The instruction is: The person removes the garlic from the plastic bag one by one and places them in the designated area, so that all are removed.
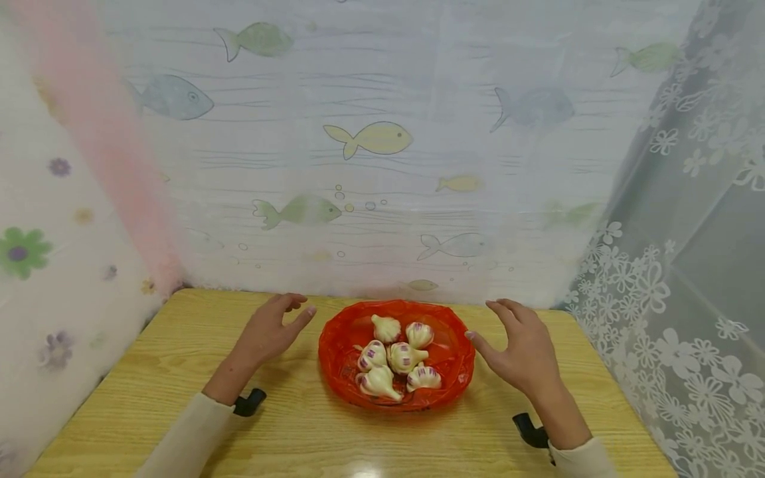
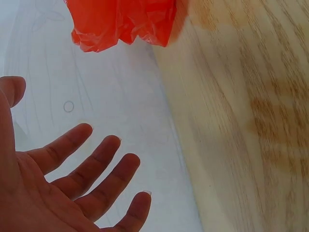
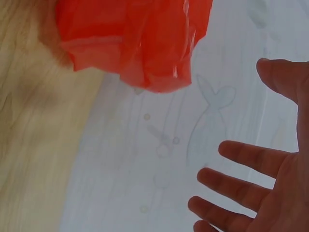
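On the table a round bowl lined with red plastic (image 1: 340,388) holds several white-and-purple garlic bulbs (image 1: 403,358). To its left, my left hand (image 1: 271,332) hovers with loosely bent fingers and nothing in it. My right hand (image 1: 526,348) is at the bowl's right, its thumb close to the rim and its fingers spread. In the left wrist view, the left hand's fingers (image 2: 104,193) lie apart from the red plastic (image 2: 120,21). The right wrist view has the right hand's fingers (image 3: 236,186) below the red plastic (image 3: 130,43), with a gap between.
The bowl stands on a light wooden table (image 1: 287,431). Behind the table hangs a pale curtain with fish drawings (image 1: 382,139). A lace-flowered sheer curtain (image 1: 687,345) borders the right side, a flowered one (image 1: 60,279) the left. Black wrist mounts (image 1: 528,431) jut from both wrists.
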`<state>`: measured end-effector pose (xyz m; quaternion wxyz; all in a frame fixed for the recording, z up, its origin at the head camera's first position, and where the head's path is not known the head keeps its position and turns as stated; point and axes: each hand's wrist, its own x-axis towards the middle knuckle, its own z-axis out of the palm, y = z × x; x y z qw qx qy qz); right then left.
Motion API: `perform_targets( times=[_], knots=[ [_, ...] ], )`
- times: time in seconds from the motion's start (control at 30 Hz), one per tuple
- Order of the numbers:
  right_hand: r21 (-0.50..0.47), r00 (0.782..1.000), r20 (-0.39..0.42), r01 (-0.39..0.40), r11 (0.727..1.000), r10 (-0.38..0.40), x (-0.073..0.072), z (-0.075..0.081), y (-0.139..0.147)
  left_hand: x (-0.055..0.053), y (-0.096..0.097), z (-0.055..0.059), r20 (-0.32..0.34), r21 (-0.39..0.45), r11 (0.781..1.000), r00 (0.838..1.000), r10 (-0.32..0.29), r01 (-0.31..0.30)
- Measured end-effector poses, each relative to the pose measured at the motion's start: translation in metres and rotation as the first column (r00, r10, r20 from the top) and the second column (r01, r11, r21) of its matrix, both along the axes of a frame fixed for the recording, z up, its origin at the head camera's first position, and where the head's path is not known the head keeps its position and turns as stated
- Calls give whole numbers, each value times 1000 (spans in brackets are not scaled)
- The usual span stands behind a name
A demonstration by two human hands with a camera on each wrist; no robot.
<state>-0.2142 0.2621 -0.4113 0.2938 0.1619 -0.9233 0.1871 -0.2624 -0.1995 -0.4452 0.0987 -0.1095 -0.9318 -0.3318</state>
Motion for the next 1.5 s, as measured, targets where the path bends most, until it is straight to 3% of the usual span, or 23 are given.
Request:
perform_targets(
  times=[0.27, 0.6, 0.83, 1.1, 1.37, 1.5],
  knots=[
    [1, 998, 61, -27, 1000, 27, 3, -3, -13, 0, 5, -3, 11, 1, 1000, 1000, -22, 22],
    [9, 996, 57, -69, 998, 69, 7, -8, -33, 1, 13, -5, 19, 8, 999, 999, -45, 45],
    [7, 988, 131, -82, 997, 81, 12, -10, -46, 2, 19, -9, 42, 23, 998, 998, -57, 56],
    [51, 984, 137, -121, 991, 113, 17, -13, -60, 4, 27, -11, 90, 27, 998, 995, -53, 51],
    [48, 965, 230, -138, 989, 124, 20, -18, -73, 8, 38, -15, 110, 58, 997, 992, -61, 55],
    [14, 943, 307, -141, 990, 130, 20, -20, -77, 9, 43, -18, 116, 76, 996, 991, -65, 56]
  ],
)
